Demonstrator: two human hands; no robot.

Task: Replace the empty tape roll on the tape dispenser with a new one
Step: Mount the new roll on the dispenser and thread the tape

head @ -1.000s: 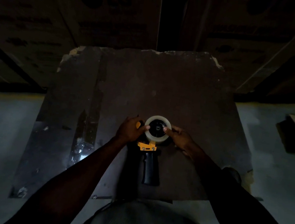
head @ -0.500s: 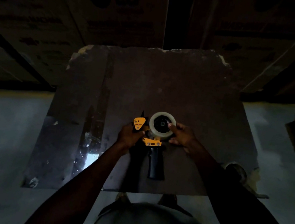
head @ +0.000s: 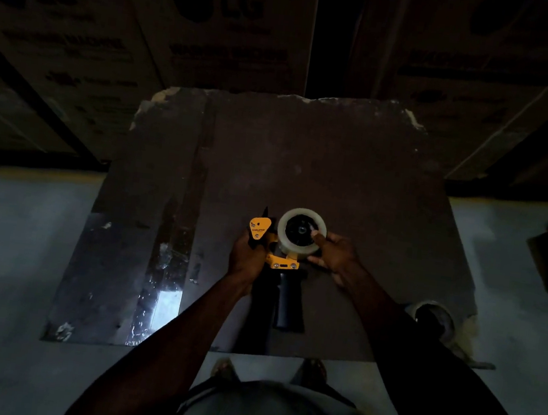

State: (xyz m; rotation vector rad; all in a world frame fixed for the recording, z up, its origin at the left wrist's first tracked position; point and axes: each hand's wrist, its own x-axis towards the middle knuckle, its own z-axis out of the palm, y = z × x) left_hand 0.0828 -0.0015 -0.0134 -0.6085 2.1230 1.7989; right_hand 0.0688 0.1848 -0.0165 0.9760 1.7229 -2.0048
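On cardboard, tape dispenser handle points toward person.

A dark brown bench fills the middle of the frame. Its top is flat and worn, with chipped pale bits along the far edge and at the upper left corner. Shiny strips of old tape run down its left side, and one patch near the lower left glows bright. A tape dispenser lies on the bench near the middle, with its black handle pointing to the bottom of the frame. At the bench's lower right corner sits a pale roll, partly hidden. The grey floor shows on both sides.
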